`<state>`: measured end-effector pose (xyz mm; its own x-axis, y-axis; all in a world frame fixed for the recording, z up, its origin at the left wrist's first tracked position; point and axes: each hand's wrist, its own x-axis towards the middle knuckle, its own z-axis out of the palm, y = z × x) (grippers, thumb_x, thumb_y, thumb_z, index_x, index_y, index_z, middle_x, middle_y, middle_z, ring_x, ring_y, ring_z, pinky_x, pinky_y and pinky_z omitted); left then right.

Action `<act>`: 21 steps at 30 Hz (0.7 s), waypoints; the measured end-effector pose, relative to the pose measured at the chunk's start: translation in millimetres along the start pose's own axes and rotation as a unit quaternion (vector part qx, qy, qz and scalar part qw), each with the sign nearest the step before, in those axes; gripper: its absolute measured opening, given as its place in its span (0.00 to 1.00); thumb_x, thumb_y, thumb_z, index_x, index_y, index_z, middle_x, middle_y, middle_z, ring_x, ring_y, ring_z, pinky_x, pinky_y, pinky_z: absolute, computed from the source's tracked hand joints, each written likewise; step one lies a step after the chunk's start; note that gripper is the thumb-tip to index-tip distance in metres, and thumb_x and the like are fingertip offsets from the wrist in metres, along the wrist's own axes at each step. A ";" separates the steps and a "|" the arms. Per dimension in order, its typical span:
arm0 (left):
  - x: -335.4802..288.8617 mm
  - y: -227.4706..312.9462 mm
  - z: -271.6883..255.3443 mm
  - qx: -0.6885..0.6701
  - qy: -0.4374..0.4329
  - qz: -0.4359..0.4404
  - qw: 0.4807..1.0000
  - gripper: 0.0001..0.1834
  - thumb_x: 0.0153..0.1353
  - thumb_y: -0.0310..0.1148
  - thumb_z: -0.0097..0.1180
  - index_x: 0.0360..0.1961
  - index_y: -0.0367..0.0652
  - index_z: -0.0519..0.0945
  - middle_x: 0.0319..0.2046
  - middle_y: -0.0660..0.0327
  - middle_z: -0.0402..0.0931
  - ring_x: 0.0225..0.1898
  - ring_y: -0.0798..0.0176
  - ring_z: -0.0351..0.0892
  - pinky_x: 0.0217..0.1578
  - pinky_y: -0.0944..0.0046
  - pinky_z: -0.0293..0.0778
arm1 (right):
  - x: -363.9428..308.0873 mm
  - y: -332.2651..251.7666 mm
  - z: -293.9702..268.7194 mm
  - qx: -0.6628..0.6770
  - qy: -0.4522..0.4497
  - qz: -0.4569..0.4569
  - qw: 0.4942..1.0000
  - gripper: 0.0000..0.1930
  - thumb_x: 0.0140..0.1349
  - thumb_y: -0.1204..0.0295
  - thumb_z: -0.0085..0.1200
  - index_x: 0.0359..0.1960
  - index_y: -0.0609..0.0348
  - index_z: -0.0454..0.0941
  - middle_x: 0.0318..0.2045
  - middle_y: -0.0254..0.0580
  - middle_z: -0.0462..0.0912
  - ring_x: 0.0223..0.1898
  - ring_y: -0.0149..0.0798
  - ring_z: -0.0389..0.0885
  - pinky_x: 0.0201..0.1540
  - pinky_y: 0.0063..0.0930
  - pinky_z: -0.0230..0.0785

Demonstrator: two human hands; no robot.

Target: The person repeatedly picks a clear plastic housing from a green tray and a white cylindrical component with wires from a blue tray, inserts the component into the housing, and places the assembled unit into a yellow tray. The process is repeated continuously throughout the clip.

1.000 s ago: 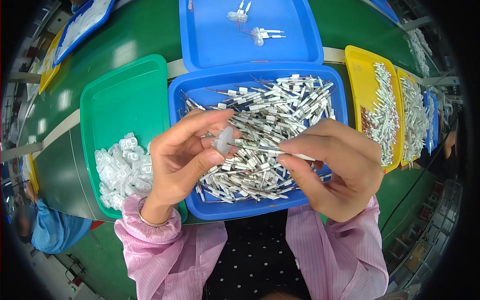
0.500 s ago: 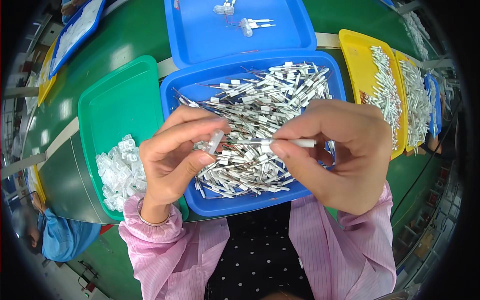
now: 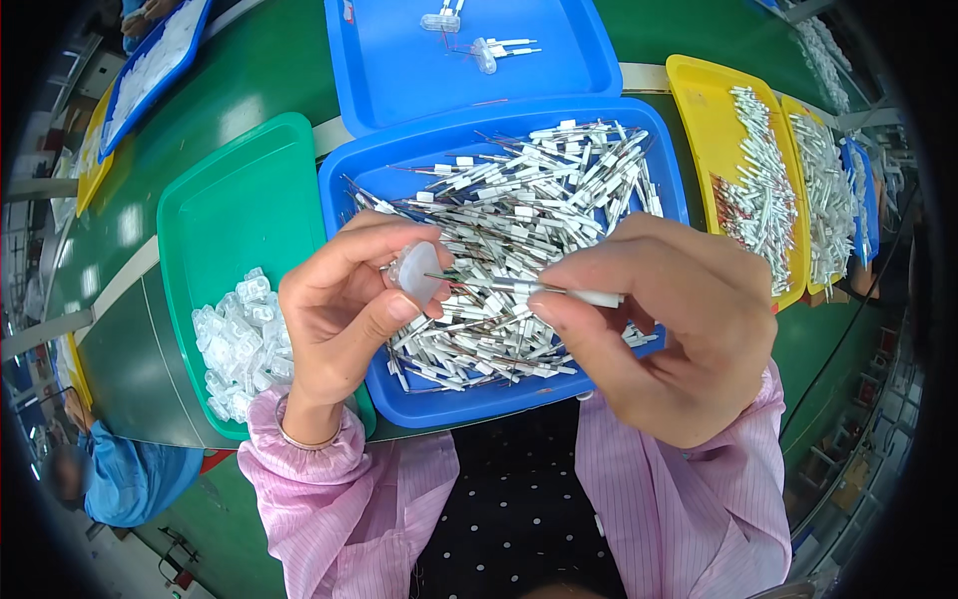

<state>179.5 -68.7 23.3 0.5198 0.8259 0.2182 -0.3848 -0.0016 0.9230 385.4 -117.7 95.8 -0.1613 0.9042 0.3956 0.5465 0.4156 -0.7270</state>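
Between the thumb and fingers of my left hand [image 3: 344,309] is a clear plastic housing [image 3: 421,274], its flat oval face turned to the right. My right hand [image 3: 669,324] pinches a thin white wired part [image 3: 514,287] held nearly level. Its fine wire ends point left and reach the housing's face; whether they enter it I cannot tell. Both hands are above a blue tray [image 3: 439,411] heaped with similar white parts with dark leads [image 3: 529,215].
At left, a green tray [image 3: 239,170] holds a pile of clear housings [image 3: 244,344]. A farther blue tray [image 3: 469,85] carries joined pieces [image 3: 486,56]. Yellow trays [image 3: 704,110] with white parts line the right. A person in blue [image 3: 140,474] is at lower left.
My left hand has turned the housing so that its flat face shows. The white part's wire ends have come up to the housing.
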 end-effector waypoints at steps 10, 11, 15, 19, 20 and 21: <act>-1.4 -0.8 0.5 0.015 -0.007 0.013 1.000 0.17 0.54 0.20 0.53 0.46 0.27 0.71 0.42 0.47 0.69 0.42 0.57 0.74 0.34 0.67 0.78 | 6.5 -1.8 -3.4 0.008 -0.015 0.039 0.999 0.04 0.42 0.84 0.58 0.20 0.64 0.77 0.13 0.38 0.74 0.12 0.23 0.68 0.12 0.14 0.55; -1.7 -1.2 -0.6 0.020 -0.011 0.016 1.000 0.17 0.54 0.20 0.53 0.46 0.27 0.71 0.43 0.47 0.68 0.43 0.57 0.73 0.35 0.67 0.78 | 6.8 -2.0 -3.7 0.006 -0.024 0.039 0.999 0.04 0.42 0.84 0.59 0.20 0.64 0.77 0.13 0.37 0.74 0.11 0.23 0.68 0.12 0.14 0.55; -0.1 -0.5 0.7 0.042 -0.008 0.024 0.999 0.17 0.54 0.21 0.53 0.46 0.27 0.72 0.42 0.47 0.68 0.43 0.57 0.73 0.35 0.67 0.78 | 7.9 -5.0 -1.4 0.006 -0.036 0.030 0.999 0.04 0.42 0.84 0.59 0.20 0.64 0.77 0.12 0.36 0.74 0.11 0.23 0.68 0.11 0.14 0.55; -0.6 -0.3 -0.8 0.000 -0.007 0.001 1.000 0.17 0.54 0.23 0.54 0.45 0.27 0.72 0.42 0.47 0.69 0.43 0.57 0.74 0.34 0.67 0.78 | 5.7 -1.1 0.1 0.004 -0.010 0.009 1.000 0.04 0.42 0.83 0.59 0.20 0.63 0.77 0.12 0.35 0.73 0.11 0.23 0.68 0.11 0.14 0.55; 0.2 -0.6 -1.5 -0.008 -0.010 -0.004 1.000 0.17 0.54 0.23 0.54 0.45 0.27 0.72 0.42 0.47 0.69 0.42 0.57 0.74 0.34 0.67 0.78 | 5.3 -1.3 -0.7 0.007 -0.013 0.016 1.000 0.05 0.42 0.83 0.59 0.20 0.63 0.77 0.12 0.35 0.73 0.11 0.23 0.68 0.11 0.14 0.55; -0.7 -0.9 -2.2 -0.014 -0.010 -0.009 1.000 0.17 0.54 0.23 0.54 0.45 0.27 0.72 0.42 0.47 0.69 0.42 0.58 0.74 0.34 0.68 0.78 | 4.8 -0.8 -0.6 0.013 -0.017 0.020 1.000 0.05 0.42 0.83 0.59 0.20 0.63 0.77 0.12 0.35 0.73 0.11 0.23 0.68 0.11 0.14 0.54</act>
<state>177.8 -68.0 21.6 0.5418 0.8143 0.2082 -0.3964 0.0291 0.9176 384.7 -113.8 98.5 -0.1680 0.9231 0.3459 0.5319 0.3803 -0.7566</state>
